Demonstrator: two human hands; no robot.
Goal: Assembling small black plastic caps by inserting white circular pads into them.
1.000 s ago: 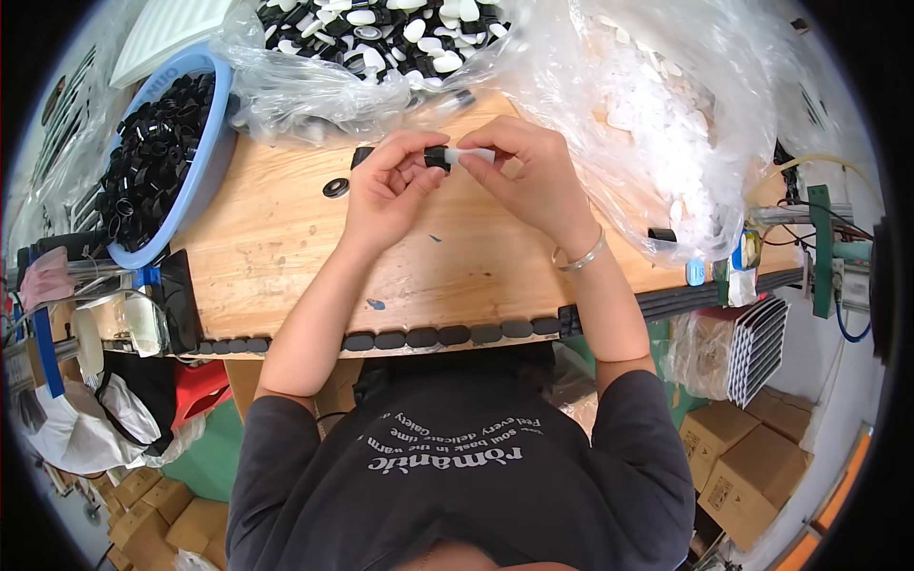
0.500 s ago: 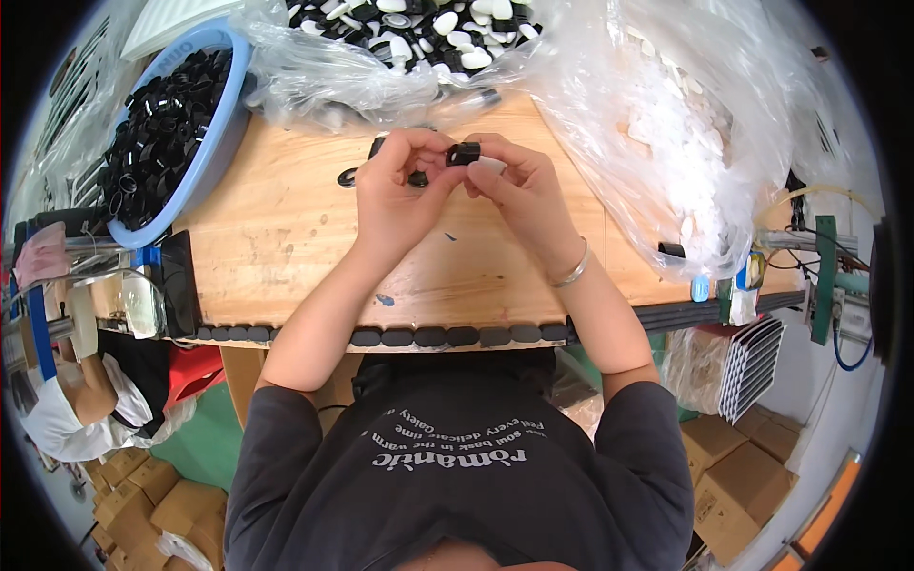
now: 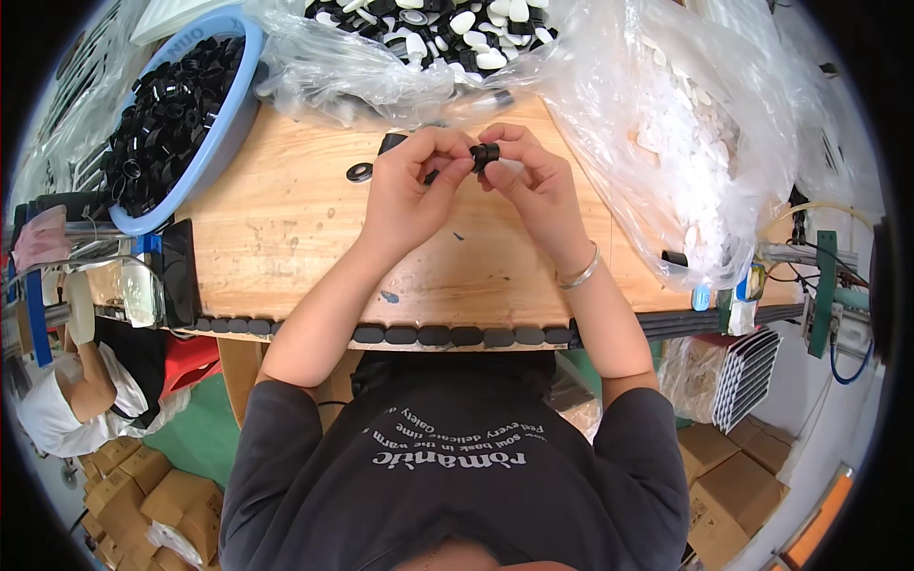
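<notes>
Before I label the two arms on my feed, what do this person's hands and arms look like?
The left hand and right hand are both ungloved, the forearms bare. A silver-coloured bracelet circles the right wrist; none shows on the left. The dark grey T-shirt has short sleeves and pale chest lettering.

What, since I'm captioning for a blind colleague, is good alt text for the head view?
A person's left hand and right hand hold a small black part above a wooden table. Around them are a blue basin of black parts on the left, a clear bag of white pieces on the right, and a black-and-white heap beyond.
</notes>
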